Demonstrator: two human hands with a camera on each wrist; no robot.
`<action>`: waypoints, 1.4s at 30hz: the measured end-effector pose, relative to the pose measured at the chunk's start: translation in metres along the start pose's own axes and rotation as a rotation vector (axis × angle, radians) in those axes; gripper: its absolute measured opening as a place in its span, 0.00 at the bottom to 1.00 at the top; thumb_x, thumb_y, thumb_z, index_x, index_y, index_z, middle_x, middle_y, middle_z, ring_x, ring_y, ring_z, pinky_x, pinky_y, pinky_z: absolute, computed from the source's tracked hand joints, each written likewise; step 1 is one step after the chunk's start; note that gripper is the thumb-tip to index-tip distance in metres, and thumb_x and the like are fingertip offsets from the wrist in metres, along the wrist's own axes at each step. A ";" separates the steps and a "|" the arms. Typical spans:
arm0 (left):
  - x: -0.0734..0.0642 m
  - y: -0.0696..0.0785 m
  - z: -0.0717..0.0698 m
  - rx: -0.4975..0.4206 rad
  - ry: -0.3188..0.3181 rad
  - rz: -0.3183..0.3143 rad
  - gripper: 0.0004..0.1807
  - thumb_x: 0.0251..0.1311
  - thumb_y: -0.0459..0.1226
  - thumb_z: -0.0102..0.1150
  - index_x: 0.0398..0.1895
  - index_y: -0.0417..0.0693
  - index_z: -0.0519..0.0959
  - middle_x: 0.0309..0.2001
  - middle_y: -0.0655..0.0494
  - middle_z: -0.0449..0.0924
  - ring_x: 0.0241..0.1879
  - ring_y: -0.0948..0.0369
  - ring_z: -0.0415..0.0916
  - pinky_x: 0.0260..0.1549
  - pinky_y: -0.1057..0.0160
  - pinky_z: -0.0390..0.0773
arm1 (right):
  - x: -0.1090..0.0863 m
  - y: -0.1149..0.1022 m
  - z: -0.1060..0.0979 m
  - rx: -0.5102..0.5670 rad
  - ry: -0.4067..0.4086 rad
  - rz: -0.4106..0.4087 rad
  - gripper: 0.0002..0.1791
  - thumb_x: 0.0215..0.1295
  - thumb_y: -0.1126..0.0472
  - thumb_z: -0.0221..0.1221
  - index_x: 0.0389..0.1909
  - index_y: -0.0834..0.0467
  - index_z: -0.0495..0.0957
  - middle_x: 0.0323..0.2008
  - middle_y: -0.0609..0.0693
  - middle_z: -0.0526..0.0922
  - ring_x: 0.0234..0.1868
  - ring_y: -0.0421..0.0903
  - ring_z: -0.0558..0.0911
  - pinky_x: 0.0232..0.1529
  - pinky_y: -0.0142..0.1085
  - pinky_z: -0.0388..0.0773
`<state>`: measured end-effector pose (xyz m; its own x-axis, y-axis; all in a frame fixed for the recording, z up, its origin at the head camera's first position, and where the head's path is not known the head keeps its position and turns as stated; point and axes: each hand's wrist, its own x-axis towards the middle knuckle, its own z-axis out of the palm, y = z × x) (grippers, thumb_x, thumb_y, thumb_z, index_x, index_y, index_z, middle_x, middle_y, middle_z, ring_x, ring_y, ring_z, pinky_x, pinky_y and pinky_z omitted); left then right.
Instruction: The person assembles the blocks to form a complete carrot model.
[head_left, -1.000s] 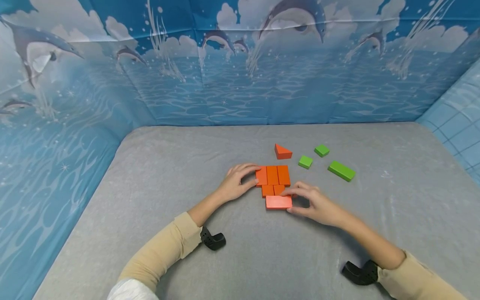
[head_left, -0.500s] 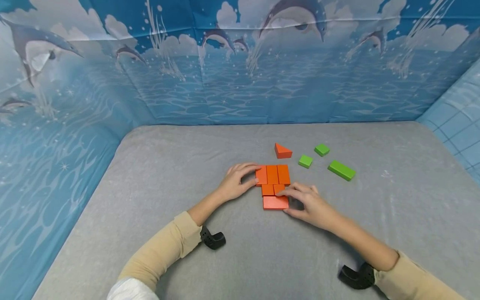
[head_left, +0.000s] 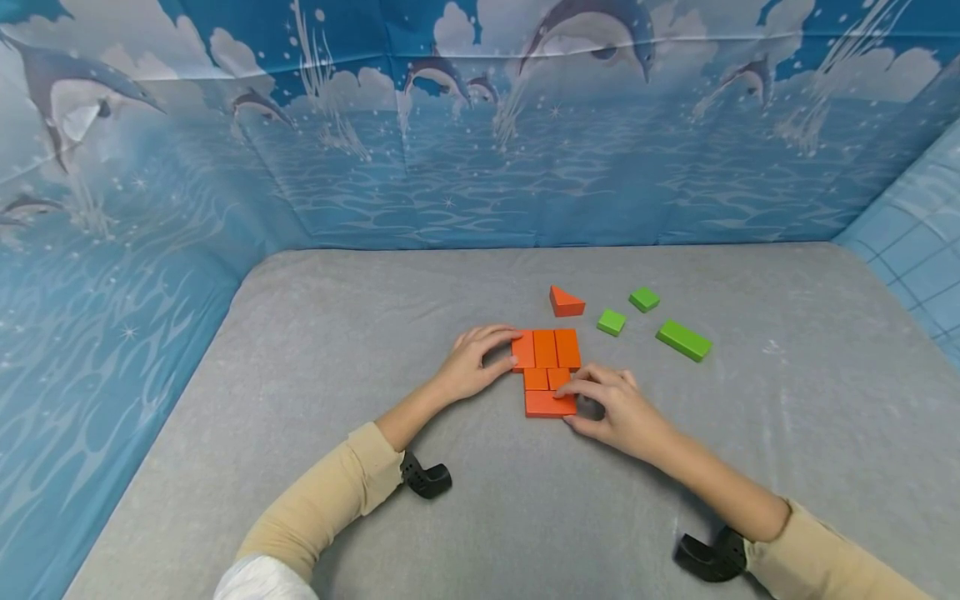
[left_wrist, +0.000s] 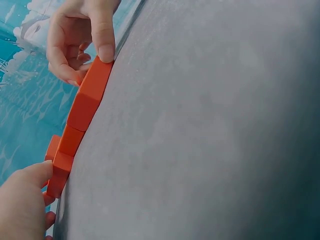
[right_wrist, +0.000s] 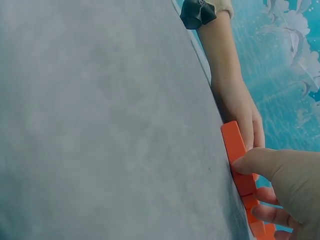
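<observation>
A flat arrangement of orange blocks lies on the grey cloth in the head view: three upright rectangles in a row, two small blocks (head_left: 536, 380) below them, and a wide rectangular block (head_left: 542, 406) at the bottom. My left hand (head_left: 467, 368) holds the leftmost upright block (head_left: 527, 352), forefinger at its far corner and thumb at its near one. With thumb and fingers my right hand (head_left: 624, 410) pinches the wide block near its right end. Its thumb (right_wrist: 252, 161) presses the near face in the right wrist view. The wide block (left_wrist: 85, 102) sits against the small ones.
Behind the arrangement lies an orange triangular block (head_left: 566, 302). To the right are two small green blocks (head_left: 611, 323) and a longer green block (head_left: 683, 341). A blue dolphin-print curtain (head_left: 465, 167) hangs along the table's back and sides.
My right hand has slid the wide orange block left, up under the two small blocks, and it now lies flatter. The left hand has stayed in place.
</observation>
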<state>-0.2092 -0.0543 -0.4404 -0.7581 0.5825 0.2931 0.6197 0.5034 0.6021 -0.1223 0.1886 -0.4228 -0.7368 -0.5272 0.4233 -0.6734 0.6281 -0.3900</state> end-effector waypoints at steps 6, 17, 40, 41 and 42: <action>0.000 0.000 -0.001 0.000 0.002 0.003 0.22 0.62 0.42 0.54 0.59 0.50 0.72 0.60 0.53 0.68 0.61 0.55 0.60 0.60 0.47 0.52 | 0.000 0.000 0.002 -0.014 0.024 -0.007 0.17 0.43 0.62 0.70 0.37 0.52 0.80 0.36 0.47 0.75 0.37 0.43 0.75 0.37 0.40 0.57; 0.000 0.000 -0.001 0.010 0.007 0.000 0.22 0.62 0.43 0.54 0.59 0.51 0.71 0.60 0.54 0.68 0.61 0.55 0.61 0.60 0.46 0.52 | 0.021 0.010 -0.013 0.027 0.090 0.039 0.21 0.41 0.61 0.72 0.40 0.58 0.79 0.33 0.50 0.76 0.33 0.46 0.73 0.34 0.40 0.53; 0.001 0.000 0.000 0.029 0.004 -0.005 0.22 0.62 0.44 0.54 0.60 0.52 0.71 0.60 0.54 0.68 0.62 0.56 0.60 0.60 0.48 0.53 | 0.093 0.076 0.000 0.021 0.123 0.386 0.24 0.53 0.58 0.66 0.48 0.65 0.75 0.37 0.60 0.75 0.39 0.55 0.72 0.41 0.52 0.55; 0.001 0.000 0.000 0.030 0.005 -0.004 0.22 0.62 0.44 0.54 0.60 0.53 0.71 0.60 0.55 0.68 0.61 0.56 0.60 0.60 0.49 0.53 | 0.093 0.076 0.001 0.025 0.135 0.386 0.23 0.53 0.58 0.66 0.48 0.65 0.75 0.36 0.60 0.75 0.39 0.55 0.72 0.41 0.52 0.54; 0.001 -0.001 0.000 0.032 0.006 -0.004 0.22 0.62 0.44 0.54 0.60 0.53 0.71 0.60 0.55 0.68 0.61 0.56 0.60 0.60 0.49 0.53 | 0.093 0.077 0.003 0.018 0.156 0.381 0.22 0.53 0.57 0.66 0.47 0.65 0.76 0.35 0.60 0.76 0.37 0.54 0.72 0.41 0.51 0.54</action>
<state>-0.2103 -0.0541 -0.4406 -0.7618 0.5765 0.2955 0.6227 0.5257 0.5796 -0.2426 0.1863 -0.4160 -0.9165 -0.1649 0.3646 -0.3564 0.7506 -0.5564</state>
